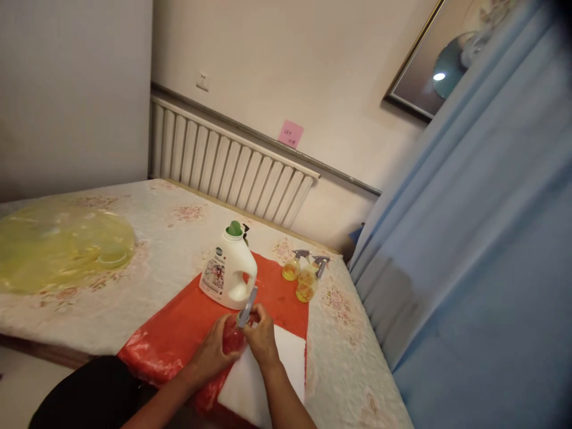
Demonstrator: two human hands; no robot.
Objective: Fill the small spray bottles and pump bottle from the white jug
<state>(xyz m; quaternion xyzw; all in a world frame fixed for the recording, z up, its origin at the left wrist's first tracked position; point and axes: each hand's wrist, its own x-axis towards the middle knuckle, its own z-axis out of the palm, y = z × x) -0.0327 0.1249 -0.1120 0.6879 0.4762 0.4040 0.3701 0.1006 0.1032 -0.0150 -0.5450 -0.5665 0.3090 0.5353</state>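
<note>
Clear spray bottle (231, 338): held between the two grips, its body enclosed from one side by the left grip and its neck met from the other by the right grip.
Left grip (213, 347): curled around the bottle's body, with the bottle pressed against the fingers.
Right grip (263, 336): fingers bent and pinching at the bottle's neck; whether glass or collar is pinched cannot be told.
Grey spray head (249, 307): seen at the neck, just beside the right fingertips; whether it is fully seated cannot be told.
White sheet (290, 357): laid under and beside the right grip, on the red covering.
Red covering (174, 322): spread beneath both grips and beyond them, over the floral cover (339, 351).
White jug (232, 262): stood upright on the red covering, just beyond the grips, topped by a green cap (233, 228); a black nozzle (245, 229) is partly hidden behind it.
Two spray bottles (305, 289): stood side by side beyond and to the right of the right grip, with yellow contents.
Yellow-green bag (58, 244): left lying well apart from the left grip, on its far left.
</note>
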